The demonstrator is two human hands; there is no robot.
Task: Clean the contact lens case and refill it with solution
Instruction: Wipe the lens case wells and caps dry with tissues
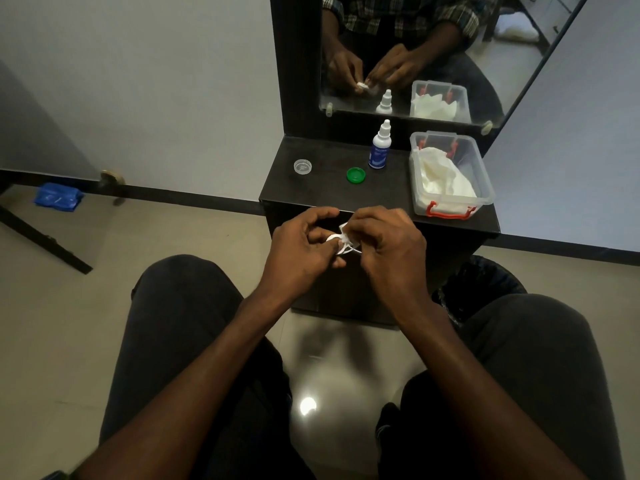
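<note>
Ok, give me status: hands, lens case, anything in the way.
Left hand holds lens case; right hand wipes it with tissue. Green cap and clear cap off, on shelf. Solution bottle capped, untouched. Nothing in the way.

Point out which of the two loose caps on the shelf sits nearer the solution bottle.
The green cap, just left of the bottle; the clear cap lies farther left.
</note>
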